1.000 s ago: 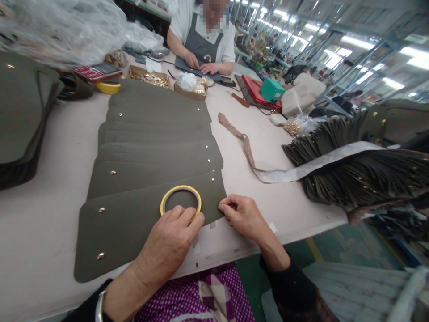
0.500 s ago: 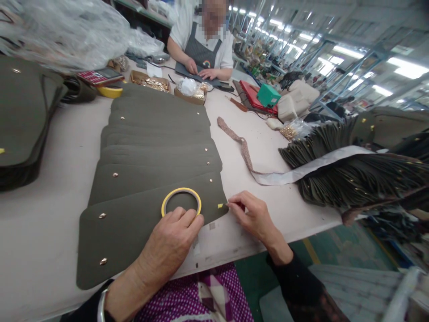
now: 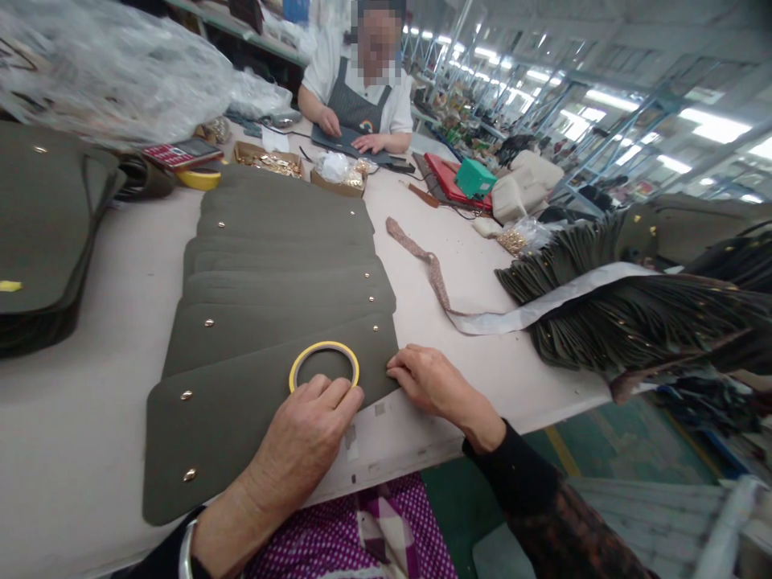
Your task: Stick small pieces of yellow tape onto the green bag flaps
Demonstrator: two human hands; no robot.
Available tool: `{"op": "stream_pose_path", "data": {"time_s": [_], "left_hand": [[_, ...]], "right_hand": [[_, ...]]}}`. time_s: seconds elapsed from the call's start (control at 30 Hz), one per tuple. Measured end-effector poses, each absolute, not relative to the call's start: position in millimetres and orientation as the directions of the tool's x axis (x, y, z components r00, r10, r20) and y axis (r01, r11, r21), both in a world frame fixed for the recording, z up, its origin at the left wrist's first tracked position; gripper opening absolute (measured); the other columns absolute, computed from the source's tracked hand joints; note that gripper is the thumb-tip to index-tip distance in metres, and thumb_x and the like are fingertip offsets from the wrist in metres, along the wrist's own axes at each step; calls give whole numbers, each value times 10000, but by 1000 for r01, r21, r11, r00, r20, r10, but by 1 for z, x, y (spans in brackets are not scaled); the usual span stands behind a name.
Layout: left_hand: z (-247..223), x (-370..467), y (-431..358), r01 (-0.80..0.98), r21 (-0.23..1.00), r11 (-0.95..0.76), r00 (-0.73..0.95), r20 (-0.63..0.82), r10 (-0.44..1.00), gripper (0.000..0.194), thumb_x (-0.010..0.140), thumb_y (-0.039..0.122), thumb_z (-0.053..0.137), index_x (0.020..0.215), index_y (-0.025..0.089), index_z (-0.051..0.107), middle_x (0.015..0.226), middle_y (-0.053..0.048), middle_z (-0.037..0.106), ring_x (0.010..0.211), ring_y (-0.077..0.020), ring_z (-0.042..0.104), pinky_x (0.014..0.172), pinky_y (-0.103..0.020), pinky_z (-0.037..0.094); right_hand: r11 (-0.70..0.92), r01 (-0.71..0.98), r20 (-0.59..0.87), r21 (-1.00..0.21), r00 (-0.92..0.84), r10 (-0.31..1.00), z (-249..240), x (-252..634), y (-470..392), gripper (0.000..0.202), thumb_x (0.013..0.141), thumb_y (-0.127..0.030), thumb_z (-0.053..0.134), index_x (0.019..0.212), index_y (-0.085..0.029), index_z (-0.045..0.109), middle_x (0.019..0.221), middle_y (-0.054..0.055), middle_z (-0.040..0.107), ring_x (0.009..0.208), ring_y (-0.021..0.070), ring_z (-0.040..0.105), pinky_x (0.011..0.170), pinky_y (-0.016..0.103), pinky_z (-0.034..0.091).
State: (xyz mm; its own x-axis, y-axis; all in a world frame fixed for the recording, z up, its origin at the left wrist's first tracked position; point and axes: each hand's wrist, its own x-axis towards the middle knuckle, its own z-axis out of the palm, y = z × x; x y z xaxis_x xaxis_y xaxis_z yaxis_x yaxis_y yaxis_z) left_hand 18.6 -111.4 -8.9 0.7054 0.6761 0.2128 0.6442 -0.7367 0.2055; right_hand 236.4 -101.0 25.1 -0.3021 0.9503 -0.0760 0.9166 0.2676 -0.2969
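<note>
My left hand (image 3: 314,430) is closed on a thin roll of yellow tape (image 3: 293,371), which it holds over the front dark green panel (image 3: 241,434). That panel looks like leather and lies topmost in an overlapped row of similar panels (image 3: 283,269) with metal studs. At the right edge of the front panel, my right hand (image 3: 431,386) has its thumb and fingers pressed together on the corner. Those fingertips cover whatever lies beneath them.
A stack of green panels (image 3: 48,217) stands at left, and a tied bundle of them (image 3: 627,314) at right. A patterned strip (image 3: 437,277) trails across the table. Boxes of metal parts (image 3: 265,161) sit farther back, where a co-worker (image 3: 355,104) handles a dark piece.
My right hand has moved left onto the panel's corner, and the small yellow tape piece there is now hidden. The left hand still holds the roll in nearly the same place.
</note>
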Motion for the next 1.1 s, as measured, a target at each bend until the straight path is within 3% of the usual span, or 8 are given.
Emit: {"op": "stream_pose_path", "data": {"time_s": [0.27,0.37,0.5,0.63,0.77,0.93,1.03,1.1], "left_hand": [[-2,-4,-115,458,390,-799,568,562,601,215,956,138,400,1075,183,573,950,-27,700,841,-155,638,761,-287,529],[5,-8,-121,443,474,-761,519,557,648,268,959,181,446,1215,190,526,1062,-19,711,901,-116,666,822,-228,529],[10,-7,-128,524,481,-703,488,507,711,413,968,239,439,1372,164,393,1213,-76,663,961,-136,676,844,-249,545],[11,-5,-130,578,414,-704,484,520,704,385,971,236,420,1345,146,405,1159,-85,687,907,-157,690,812,-282,563],[11,-3,-132,605,343,-719,506,532,679,362,973,207,404,1326,127,417,1153,-106,684,845,-161,688,760,-291,559],[11,-2,-133,574,344,-743,535,530,658,244,972,182,394,1175,149,525,968,-60,719,765,-144,672,709,-268,533],[11,-1,-130,530,377,-759,565,511,648,202,971,176,383,1042,176,572,884,-32,704,731,-132,652,673,-245,515],[11,1,-127,531,370,-762,598,474,647,210,973,179,378,984,180,588,802,-22,675,704,-135,633,659,-246,503]], "right_hand": [[179,926,-180,-333,-249,952,37,234,-142,93,830,-192,626,904,-180,682,844,60,706,778,198,655,700,283,467],[186,856,-17,-482,-222,975,38,226,-152,125,860,-176,586,960,-183,661,873,49,692,794,178,639,731,289,478],[371,651,312,-662,-211,926,38,202,-152,193,895,-140,530,1059,-190,618,928,39,676,845,147,618,775,284,500],[519,620,405,-588,-330,853,33,183,-149,189,904,-138,516,1060,-169,618,982,72,678,927,169,605,833,320,508],[574,642,449,-508,-372,813,26,180,-148,170,913,-129,474,962,-166,632,895,72,689,839,169,611,762,310,523],[591,694,470,-412,-394,790,20,183,-151,186,885,-109,461,835,-194,619,782,51,693,718,160,607,658,281,510],[579,696,481,-424,-368,796,18,186,-152,179,859,-95,474,804,-182,620,751,60,692,708,161,620,656,277,510],[528,681,473,-508,-292,831,17,187,-152,162,824,-94,501,782,-177,634,724,55,692,685,157,630,647,272,506]]}}
